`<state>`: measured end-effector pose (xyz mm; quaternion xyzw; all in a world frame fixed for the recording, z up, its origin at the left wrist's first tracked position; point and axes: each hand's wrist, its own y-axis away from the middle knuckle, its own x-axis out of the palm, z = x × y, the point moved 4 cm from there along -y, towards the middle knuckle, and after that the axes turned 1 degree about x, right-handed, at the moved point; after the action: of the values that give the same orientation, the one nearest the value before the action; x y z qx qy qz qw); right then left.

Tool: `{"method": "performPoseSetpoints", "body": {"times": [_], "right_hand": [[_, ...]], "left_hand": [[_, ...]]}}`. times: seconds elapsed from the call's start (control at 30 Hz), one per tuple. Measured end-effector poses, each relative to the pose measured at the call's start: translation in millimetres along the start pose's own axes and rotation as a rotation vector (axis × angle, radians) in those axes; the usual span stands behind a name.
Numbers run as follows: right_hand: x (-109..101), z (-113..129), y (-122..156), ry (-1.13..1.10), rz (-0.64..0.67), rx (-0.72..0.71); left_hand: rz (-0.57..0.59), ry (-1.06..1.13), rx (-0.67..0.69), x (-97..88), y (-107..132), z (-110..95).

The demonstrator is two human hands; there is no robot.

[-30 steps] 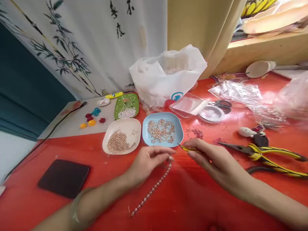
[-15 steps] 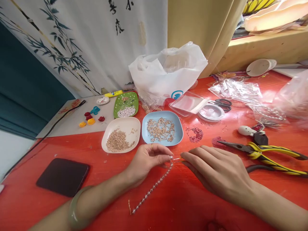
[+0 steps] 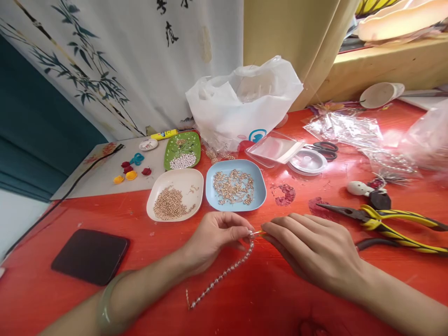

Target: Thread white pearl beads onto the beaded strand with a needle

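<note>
My left hand (image 3: 224, 235) pinches one end of a beaded bracelet (image 3: 224, 274) between thumb and fingertips. The strand of silvery beads hangs down to the left, and a short gold chain (image 3: 187, 298) is at its lower end on the red table. In my right hand (image 3: 315, 247), a thin tool with an orange handle (image 3: 260, 233) and a slim metal tip is gripped; most of it is hidden by the fingers. That tip meets the bracelet's end at my left fingertips. Just beyond the hands stand a cream tray (image 3: 196, 184) of small gold beads and a blue tray (image 3: 261, 191) of gold findings.
Yellow-black pliers (image 3: 376, 219) lie to the right, a black phone (image 3: 91, 255) to the left. Behind the trays are a green tray (image 3: 194, 144), a white plastic bag (image 3: 241, 107), a spool (image 3: 308, 162), scissors (image 3: 327, 149) and clear packets (image 3: 345, 130).
The tool's metal tip has come closer to my left fingertips and now touches the bracelet's end. The hanging strand has curved slightly; both hands have barely moved.
</note>
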<state>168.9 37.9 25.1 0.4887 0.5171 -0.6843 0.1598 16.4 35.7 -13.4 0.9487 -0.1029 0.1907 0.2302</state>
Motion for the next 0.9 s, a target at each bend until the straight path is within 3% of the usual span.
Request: {"method": "performPoseSetpoints", "body": {"times": [0.43,0.63,0.9], "right_hand": [[3.0,0.4,1.7,-0.055,0.038,0.027],[6.9,-3.1,0.8,-0.311,0.122,0.183],[8.9,-7.1,-3.2,-0.704,0.257,0.348]], "left_hand": [[0.03,0.024,-0.051,0.5,1.4,1.7],[0.078,-0.006,-0.043,2.7,1.2,1.1],[0.032,-0.225,0.039,0.6,2.4,-3.2]]}}
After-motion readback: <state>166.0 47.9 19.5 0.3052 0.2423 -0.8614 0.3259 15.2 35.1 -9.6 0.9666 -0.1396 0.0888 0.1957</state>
